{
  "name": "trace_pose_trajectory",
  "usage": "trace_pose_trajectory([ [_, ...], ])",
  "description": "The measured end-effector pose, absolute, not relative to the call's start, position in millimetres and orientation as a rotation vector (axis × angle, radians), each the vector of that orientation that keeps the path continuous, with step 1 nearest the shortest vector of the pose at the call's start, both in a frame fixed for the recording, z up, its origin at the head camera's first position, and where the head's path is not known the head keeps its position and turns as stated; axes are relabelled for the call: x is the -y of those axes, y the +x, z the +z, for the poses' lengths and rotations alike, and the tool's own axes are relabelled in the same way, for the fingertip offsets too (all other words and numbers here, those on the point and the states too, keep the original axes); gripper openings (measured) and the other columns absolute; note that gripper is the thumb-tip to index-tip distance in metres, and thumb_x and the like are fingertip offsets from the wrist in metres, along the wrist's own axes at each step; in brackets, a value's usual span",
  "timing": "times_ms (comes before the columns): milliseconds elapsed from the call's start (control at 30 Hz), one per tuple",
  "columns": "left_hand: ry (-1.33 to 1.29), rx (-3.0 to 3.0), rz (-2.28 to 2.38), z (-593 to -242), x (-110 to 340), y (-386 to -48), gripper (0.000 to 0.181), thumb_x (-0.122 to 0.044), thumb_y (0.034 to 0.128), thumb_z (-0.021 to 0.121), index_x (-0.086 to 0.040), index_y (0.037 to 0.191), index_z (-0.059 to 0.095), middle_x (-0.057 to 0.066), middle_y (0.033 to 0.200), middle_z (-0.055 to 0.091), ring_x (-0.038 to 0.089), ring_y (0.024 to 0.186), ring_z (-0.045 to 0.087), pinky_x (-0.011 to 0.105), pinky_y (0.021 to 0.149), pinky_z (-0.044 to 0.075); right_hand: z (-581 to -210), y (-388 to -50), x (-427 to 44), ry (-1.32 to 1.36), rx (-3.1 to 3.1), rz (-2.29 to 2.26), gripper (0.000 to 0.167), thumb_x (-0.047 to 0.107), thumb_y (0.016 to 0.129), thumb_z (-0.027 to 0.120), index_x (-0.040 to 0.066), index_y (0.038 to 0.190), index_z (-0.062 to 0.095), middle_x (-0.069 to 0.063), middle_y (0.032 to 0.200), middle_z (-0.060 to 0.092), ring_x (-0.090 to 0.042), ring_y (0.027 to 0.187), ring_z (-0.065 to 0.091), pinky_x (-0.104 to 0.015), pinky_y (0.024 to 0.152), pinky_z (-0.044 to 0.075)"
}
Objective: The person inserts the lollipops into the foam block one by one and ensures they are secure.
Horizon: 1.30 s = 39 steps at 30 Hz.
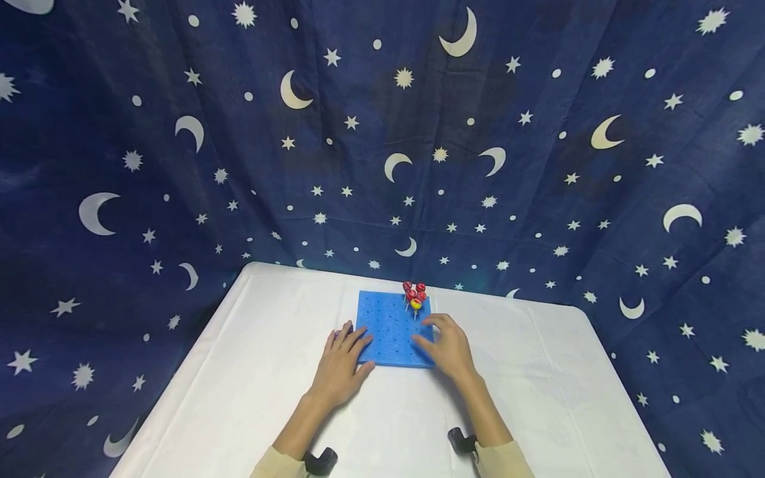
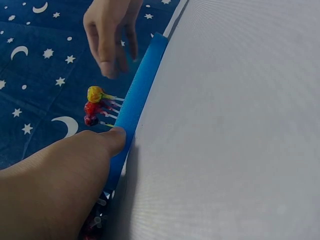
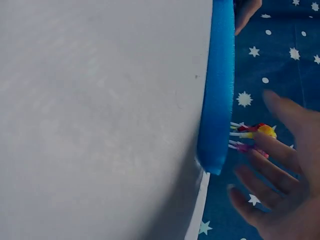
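Note:
A blue foam board (image 1: 382,332) with rows of small holes lies on the table. Several lollipops stand on their sticks at its far right corner, red ones and a yellow lollipop (image 1: 416,304) in front. My left hand (image 1: 339,368) rests along the board's left side, fingers spread; in the left wrist view its thumb (image 2: 118,140) touches the front edge. Over the board's right part hovers my right hand (image 1: 451,348), thumb and fingers apart, holding nothing, near the lollipops. More wrapped lollipops (image 2: 92,225) lie beside the board by my left hand, mostly hidden.
A white cloth covers the table (image 1: 538,385). Behind it hangs a dark blue curtain (image 1: 358,166) with moons and stars. Black wrist mounts (image 1: 323,461) sit at both wrists, by beige sleeves.

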<state>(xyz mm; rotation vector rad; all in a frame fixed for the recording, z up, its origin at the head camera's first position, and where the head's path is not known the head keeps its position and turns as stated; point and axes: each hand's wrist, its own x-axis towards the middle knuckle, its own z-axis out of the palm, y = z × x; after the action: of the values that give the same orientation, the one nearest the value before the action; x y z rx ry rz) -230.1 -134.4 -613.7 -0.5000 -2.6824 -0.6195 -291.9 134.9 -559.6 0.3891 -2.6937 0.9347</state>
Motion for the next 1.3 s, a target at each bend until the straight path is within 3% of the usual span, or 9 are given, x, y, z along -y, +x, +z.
trace_pose_trajectory([
  [167,-0.497,2.687,-0.612,-614.3,135.7,-229.1,0.057,-0.046,0.1012,0.063,-0.018,0.151,0.056,0.007,0.161,0.047,0.038,0.156,0.028,0.064,0.125,0.019,-562.5,-280.9,-136.7,0.465,2.882,0.832,0.061,0.05,0.086,0.084,0.013,0.132,0.071,-0.008,0.147,0.06,-0.034,0.14,0.053,-0.056,0.114,0.044],
  [333,-0.494,2.68,-0.615,-615.3,136.9,-227.8,0.057,-0.045,0.101,0.064,-0.017,0.15,0.057,0.008,0.16,0.048,0.039,0.155,0.03,0.064,0.124,0.019,-566.9,-273.8,-136.9,0.508,2.943,0.826,0.07,0.051,0.088,0.081,0.013,0.144,0.063,-0.01,0.156,0.052,-0.036,0.145,0.048,-0.057,0.116,0.041],
  [800,-0.489,2.664,-0.608,-617.0,138.6,-227.4,0.057,-0.044,0.1001,0.065,-0.017,0.149,0.058,0.008,0.159,0.049,0.039,0.154,0.031,0.065,0.124,0.021,-572.3,-263.1,-136.9,0.569,2.942,0.819,0.069,0.044,0.093,0.079,0.009,0.149,0.057,-0.012,0.161,0.045,-0.038,0.148,0.043,-0.058,0.117,0.04],
  [1300,-0.499,2.673,-0.623,-614.2,135.9,-229.7,0.055,-0.045,0.1039,0.058,-0.018,0.152,0.055,0.006,0.161,0.047,0.038,0.155,0.03,0.065,0.124,0.019,-574.2,-256.9,-142.3,0.559,2.967,0.818,0.07,0.047,0.096,0.074,0.013,0.154,0.053,-0.01,0.165,0.04,-0.034,0.152,0.037,-0.055,0.12,0.036],
])
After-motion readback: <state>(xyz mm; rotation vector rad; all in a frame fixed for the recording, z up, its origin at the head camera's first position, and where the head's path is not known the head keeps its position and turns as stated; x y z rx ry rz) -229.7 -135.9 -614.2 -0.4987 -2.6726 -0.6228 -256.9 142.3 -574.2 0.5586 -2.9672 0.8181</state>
